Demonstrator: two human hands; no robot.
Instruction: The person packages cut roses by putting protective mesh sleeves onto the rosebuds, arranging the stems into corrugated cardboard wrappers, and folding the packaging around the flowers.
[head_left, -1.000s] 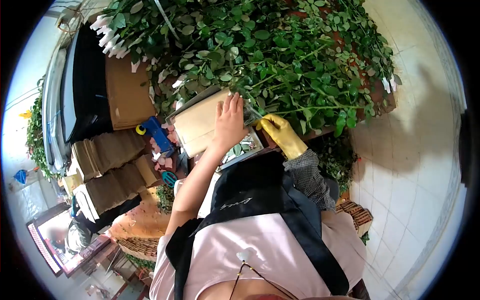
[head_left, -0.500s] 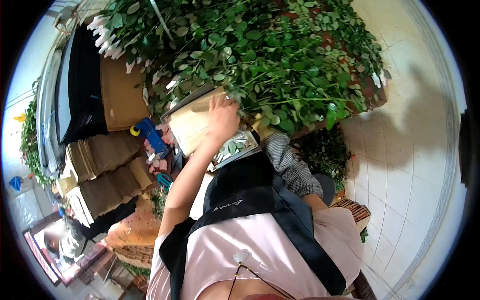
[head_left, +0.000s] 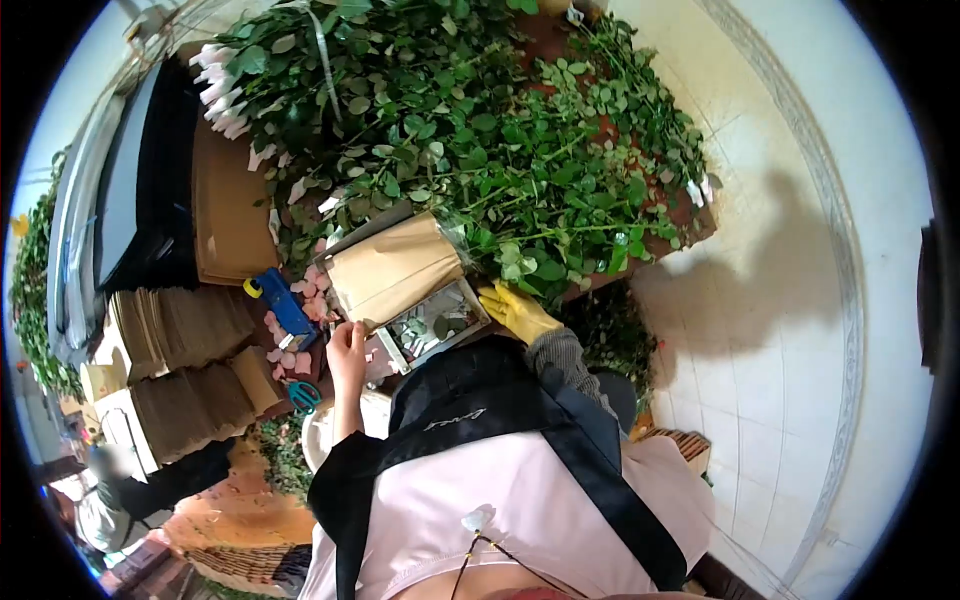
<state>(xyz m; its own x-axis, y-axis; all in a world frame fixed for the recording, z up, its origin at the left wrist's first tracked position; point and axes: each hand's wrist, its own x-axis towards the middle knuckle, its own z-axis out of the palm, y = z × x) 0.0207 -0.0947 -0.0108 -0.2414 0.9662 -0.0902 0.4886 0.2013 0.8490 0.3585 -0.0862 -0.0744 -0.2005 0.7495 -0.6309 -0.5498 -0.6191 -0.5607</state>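
Observation:
A brown cardboard sheet [head_left: 395, 268] lies over a grey-edged tray [head_left: 440, 348] that holds leaves and small pale bits. My bare left hand [head_left: 347, 352] is closed at the sheet's lower left corner, fingertips pinching its edge. My right hand [head_left: 520, 312], in a yellow glove, rests beside the tray's right edge under the rose stems. Its fingers are stretched out with nothing visible in them. Clear plastic film [head_left: 452, 238] shows at the sheet's upper right. Long leafy rose stems [head_left: 520, 180] lie piled just beyond.
A blue tape dispenser [head_left: 290, 308], teal scissors [head_left: 302, 397] and pink petals [head_left: 315, 290] lie left of the tray. Stacked cardboard [head_left: 185, 330] stands farther left. Pale wrapped rose heads [head_left: 218, 85] are at upper left. Another person [head_left: 110, 505] is at lower left. A tiled wall [head_left: 770, 390] rises right.
My left hand has drawn back from the sheet's upper right to its lower left corner. My gloved right hand shows more fully, and the view has shifted.

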